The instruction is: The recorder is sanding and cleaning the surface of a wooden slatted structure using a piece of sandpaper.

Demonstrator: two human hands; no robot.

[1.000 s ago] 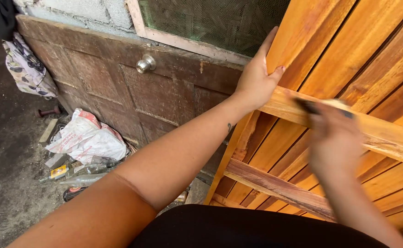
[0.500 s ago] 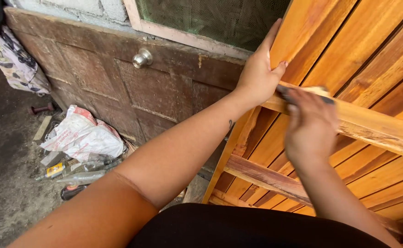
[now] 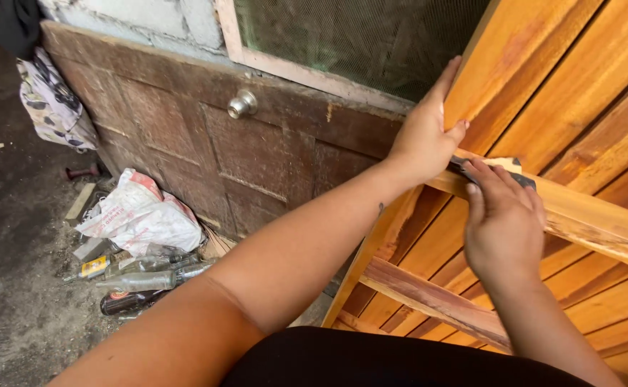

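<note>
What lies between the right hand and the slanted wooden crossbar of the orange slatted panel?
In the head view, a folded sheet of sandpaper lies under the right hand, pressed onto the wooden crossbar.

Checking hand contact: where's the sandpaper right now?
Head view, right of centre: the sandpaper lies under the right hand on the wooden crossbar, just beside the left hand gripping the panel's edge.
</note>
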